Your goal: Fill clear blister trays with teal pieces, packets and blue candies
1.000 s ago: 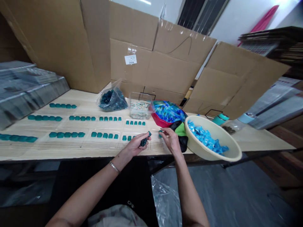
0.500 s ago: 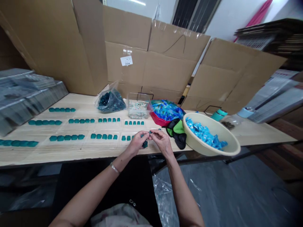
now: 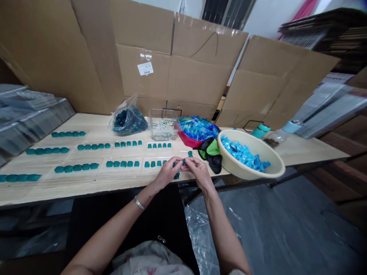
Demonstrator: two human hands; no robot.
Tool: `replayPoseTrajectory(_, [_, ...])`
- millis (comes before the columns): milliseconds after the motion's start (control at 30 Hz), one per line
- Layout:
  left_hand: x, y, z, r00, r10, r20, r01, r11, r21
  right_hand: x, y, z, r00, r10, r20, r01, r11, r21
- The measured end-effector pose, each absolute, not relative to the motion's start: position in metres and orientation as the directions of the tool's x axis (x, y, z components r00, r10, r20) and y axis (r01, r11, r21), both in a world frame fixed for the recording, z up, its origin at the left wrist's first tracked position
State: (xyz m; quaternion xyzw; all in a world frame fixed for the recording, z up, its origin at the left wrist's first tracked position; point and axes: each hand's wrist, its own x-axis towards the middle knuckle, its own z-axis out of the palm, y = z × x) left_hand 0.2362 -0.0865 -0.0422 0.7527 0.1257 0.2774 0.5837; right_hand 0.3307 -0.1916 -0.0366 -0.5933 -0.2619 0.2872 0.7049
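My left hand [image 3: 166, 172] and my right hand [image 3: 198, 171] meet above the front of the table. Their fingertips pinch one small teal faceted piece [image 3: 184, 162] between them. Another dark teal piece [image 3: 176, 175] shows under the left fingers, held against that hand. Just beyond the right fingers, a single teal piece [image 3: 190, 154] rests on the tabletop. Teal pieces [image 3: 123, 164] stand in short rows in shallow clear trays to the left, the closest row [image 3: 153, 164] partly covered by my left hand.
Along the back are a plastic bag [image 3: 130, 121] of dark teal pieces, a clear box [image 3: 163, 128] of small bits and a red bowl [image 3: 190, 141] of blue strips. To the right stand a black-green cloth item [image 3: 212, 152] and a cream basin [image 3: 249, 173] of blue packets. Cardboard [image 3: 200, 76] rises behind.
My right hand has moved left from the tabletop piece to meet my left hand, and both now pinch a teal piece. The camera view has shifted slightly.
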Motion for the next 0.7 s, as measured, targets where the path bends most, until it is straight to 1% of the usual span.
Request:
replayPoseTrajectory(67, [0.235,-0.089,-0.041,0.839,0.480,0.256,-0.141,-0.262,0.955,0.333,-0.198,-0.037,0.702,0.712,0.017,-0.102,0.124,-0.987])
replayPoseTrajectory(133, [0.232,-0.091,-0.041,0.852,0.478,0.215,-0.115,-0.230,0.966,0.338,-0.205,-0.038,0.746,0.663,0.066,-0.034,0.136,-0.990])
replayPoseTrajectory(200, [0.228,-0.093,-0.043,0.854,0.492,0.169,-0.056,-0.236,0.970,0.346,-0.212,-0.040,0.811,0.564,0.158,0.099,0.134,-0.986])
replayPoseTrajectory(267, [0.224,-0.094,-0.046,0.869,0.475,0.143,-0.002,-0.284,0.959,0.356,-0.217,-0.043,0.848,0.469,0.248,0.240,0.077,-0.968])
replayPoseTrajectory(333, [0.221,-0.097,-0.051,0.889,0.439,0.132,0.023,-0.330,0.944,0.366,-0.219,-0.049,0.834,0.437,0.337,0.376,-0.004,-0.927])
replayPoseTrajectory(400, [0.220,-0.099,-0.055,0.893,0.431,0.128,0.036,-0.351,0.936,0.376,-0.218,-0.057,0.760,0.474,0.445,0.531,-0.058,-0.845])
replayPoseTrajectory(500, [0.221,-0.100,-0.060,0.887,0.444,0.125,0.054,-0.368,0.928,0.385,-0.215,-0.068,0.590,0.570,0.572,0.739,-0.096,-0.667])
replayPoseTrajectory(600, [0.223,-0.098,-0.060,0.890,0.439,0.128,0.058,-0.386,0.921,0.390,-0.212,-0.074,0.475,0.633,0.611,0.844,-0.132,-0.520])
replayPoseTrajectory(700, [0.224,-0.097,-0.059,0.893,0.434,0.121,0.063,-0.386,0.920,0.391,-0.211,-0.077,0.394,0.686,0.612,0.897,-0.144,-0.417])
